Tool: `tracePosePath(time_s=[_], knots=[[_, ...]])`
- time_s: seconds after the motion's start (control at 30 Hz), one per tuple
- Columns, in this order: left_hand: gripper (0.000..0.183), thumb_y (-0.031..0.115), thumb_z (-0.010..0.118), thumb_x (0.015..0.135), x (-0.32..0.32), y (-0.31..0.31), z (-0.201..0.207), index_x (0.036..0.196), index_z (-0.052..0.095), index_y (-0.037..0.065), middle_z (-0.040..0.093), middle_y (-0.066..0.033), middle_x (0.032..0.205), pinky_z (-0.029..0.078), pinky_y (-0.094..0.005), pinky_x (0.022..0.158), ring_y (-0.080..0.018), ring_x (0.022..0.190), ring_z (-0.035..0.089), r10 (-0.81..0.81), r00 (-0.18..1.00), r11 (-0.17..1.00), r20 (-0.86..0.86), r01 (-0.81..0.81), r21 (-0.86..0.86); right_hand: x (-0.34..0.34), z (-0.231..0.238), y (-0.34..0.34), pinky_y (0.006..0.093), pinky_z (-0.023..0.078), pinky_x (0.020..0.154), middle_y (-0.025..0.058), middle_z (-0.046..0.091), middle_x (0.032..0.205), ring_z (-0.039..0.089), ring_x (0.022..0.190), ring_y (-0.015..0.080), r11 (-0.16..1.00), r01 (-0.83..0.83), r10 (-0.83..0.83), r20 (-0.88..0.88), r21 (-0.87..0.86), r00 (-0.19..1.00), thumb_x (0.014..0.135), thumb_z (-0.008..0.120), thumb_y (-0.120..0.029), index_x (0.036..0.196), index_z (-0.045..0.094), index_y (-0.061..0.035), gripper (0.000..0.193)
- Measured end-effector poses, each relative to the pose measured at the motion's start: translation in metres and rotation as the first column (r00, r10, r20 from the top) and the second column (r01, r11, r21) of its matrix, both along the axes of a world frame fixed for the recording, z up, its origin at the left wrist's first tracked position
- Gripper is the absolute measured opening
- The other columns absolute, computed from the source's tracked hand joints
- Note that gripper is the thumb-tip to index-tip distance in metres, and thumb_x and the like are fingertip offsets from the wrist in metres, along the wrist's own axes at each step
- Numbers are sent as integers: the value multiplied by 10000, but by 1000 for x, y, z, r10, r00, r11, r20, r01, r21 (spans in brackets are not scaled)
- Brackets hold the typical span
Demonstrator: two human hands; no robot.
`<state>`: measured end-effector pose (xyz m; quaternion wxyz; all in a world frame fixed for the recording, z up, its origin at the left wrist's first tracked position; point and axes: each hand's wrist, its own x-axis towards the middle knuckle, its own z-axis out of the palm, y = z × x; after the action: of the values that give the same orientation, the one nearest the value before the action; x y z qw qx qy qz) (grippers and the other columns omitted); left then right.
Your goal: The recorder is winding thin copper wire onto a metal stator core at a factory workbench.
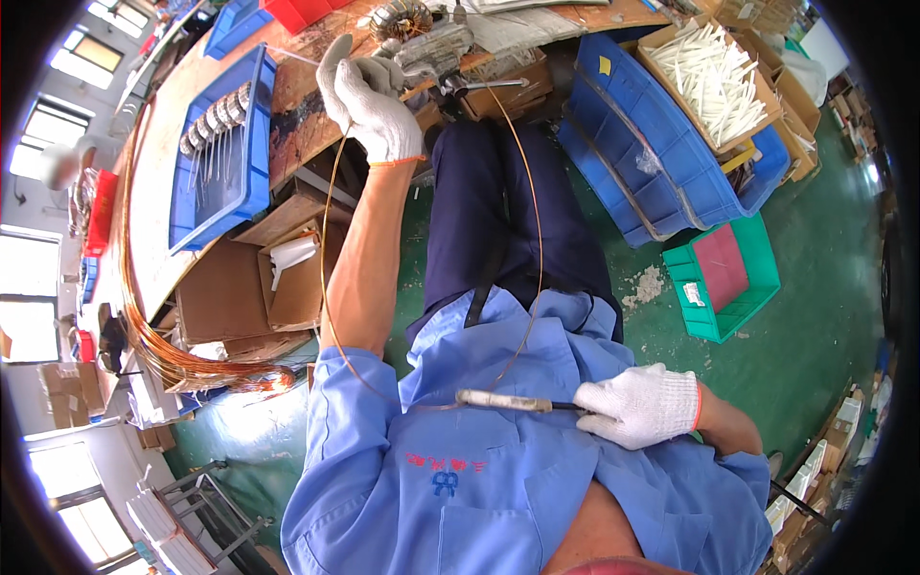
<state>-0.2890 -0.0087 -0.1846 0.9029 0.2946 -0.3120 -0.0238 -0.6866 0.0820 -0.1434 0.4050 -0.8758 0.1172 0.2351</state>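
My left hand [376, 107], in a white knitted glove, reaches to the workbench edge beside a metal fixture [436, 53]. Its fingers are bent around a thin copper wire [540, 220] that hangs in a long loop over my lap; the exact pinch point is hidden. Close to my chest, my right hand [637, 406], gloved too, is closed on the dark end of a slim rod tool with a whitish wrapped shaft [503, 400]. The wire's loop comes down to this shaft. Just behind the fixture sits a ring-shaped wound coil [401, 19].
A blue tray [251, 196] with several wound ring coils [218, 120] lies on the bench at left. Long copper wires [163, 345] droop off its edge. At right stand a large blue bin [623, 144], a carton of white sticks [704, 81] and a green crate [724, 278].
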Motion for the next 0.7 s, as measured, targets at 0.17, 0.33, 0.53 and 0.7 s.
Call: tracePosePath(time_s=[0.17, 0.33, 0.53, 0.7], knots=[[399, 263, 377, 1084, 21, -1, 53, 1191, 537, -87, 318, 2, 587, 593, -391, 642, -135, 509, 361, -9, 999, 961, -31, 17, 276, -2, 0, -25, 547, 532, 623, 175, 700, 794, 705, 735, 419, 978, -9, 13, -16, 211, 1000, 995, 626, -344, 1040, 597, -103, 246], [471, 332, 305, 1102, 93, -24, 88, 1174, 520, -81, 364, -32, 646, 529, -402, 587, -167, 527, 352, -19, 945, 921, -328, 144, 363, -7, 1, -38, 540, 556, 664, 189, 708, 805, 714, 757, 415, 992, 12, 6, -142, 124, 990, 996, 603, -357, 1038, 616, -94, 267], [521, 573, 452, 1066, 129, -61, 107, 993, 563, 69, 242, 56, 539, 198, -301, 414, -122, 424, 226, -200, 817, 858, -541, 412, 305, 32, 32, -72, 502, 571, 691, 202, 726, 867, 722, 825, 421, 980, -59, -2, -309, -189, 951, 989, 610, -302, 1045, 623, -60, 249], [705, 553, 182, 1105, 213, -107, 67, 1043, 559, -41, 241, 16, 579, 201, -323, 456, -145, 478, 204, -262, 852, 844, -454, 430, 320, 126, 19, -106, 345, 475, 530, 84, 569, 691, 579, 536, 162, 719, 549, -616, 25, 425, 787, 1063, 562, -173, 1036, 591, -12, 166]])
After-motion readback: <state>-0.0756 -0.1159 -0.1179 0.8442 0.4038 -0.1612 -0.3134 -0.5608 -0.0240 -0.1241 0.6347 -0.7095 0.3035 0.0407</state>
